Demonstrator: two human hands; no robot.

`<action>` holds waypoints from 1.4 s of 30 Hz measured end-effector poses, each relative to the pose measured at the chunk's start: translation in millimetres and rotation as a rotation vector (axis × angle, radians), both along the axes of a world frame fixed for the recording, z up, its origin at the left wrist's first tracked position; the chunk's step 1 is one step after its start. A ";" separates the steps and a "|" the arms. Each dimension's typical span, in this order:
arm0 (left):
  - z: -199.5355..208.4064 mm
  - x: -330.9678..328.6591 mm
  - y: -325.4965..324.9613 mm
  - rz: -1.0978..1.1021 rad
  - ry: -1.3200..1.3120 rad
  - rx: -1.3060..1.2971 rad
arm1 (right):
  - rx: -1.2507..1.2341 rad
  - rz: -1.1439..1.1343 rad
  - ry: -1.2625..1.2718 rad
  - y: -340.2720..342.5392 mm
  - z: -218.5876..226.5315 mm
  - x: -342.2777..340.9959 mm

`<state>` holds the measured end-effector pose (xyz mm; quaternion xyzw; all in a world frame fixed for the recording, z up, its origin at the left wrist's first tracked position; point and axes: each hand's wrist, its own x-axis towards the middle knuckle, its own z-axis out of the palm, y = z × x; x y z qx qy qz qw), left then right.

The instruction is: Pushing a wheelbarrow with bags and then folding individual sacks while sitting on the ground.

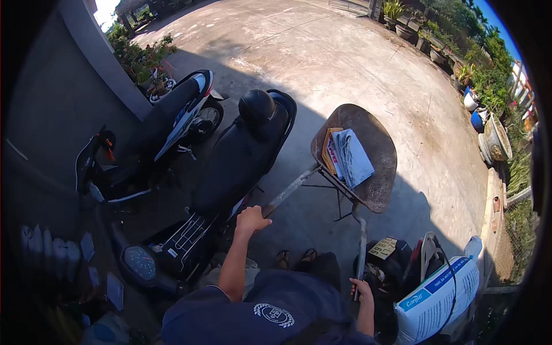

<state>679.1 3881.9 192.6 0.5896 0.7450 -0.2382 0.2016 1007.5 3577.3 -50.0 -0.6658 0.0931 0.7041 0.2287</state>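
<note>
A rusty wheelbarrow (376, 149) stands in front of me, its two worn metal handles reaching back toward my body. My left hand (253, 219) is closed around the end of the left handle (292, 190). Lower down, my right hand (362, 290) grips the right handle (362, 241), its fingers wrapped round the bar. A small stack of folded sacks (352, 161), white on top and brown at the side, lies in the near left part of the tray.
Two motorbikes are parked on the left; a black helmet (257, 107) rests on the nearer seat (230, 161). At my right, a filled white-and-blue sack (440, 302) lies beside another motorbike (385, 264). Potted plants (437, 54) line the concrete yard (322, 52).
</note>
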 end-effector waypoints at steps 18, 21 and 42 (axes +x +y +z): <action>-219.7 106.8 241.8 0.683 -0.418 -0.253 | 0.141 0.026 -0.109 320.9 -120.3 226.0; -271.4 127.2 257.4 0.770 -0.396 -0.265 | 0.085 0.115 -0.126 374.3 -138.2 261.0; -524.6 284.4 509.3 0.831 -0.413 -0.199 | -0.021 0.465 -0.257 847.5 -252.2 507.4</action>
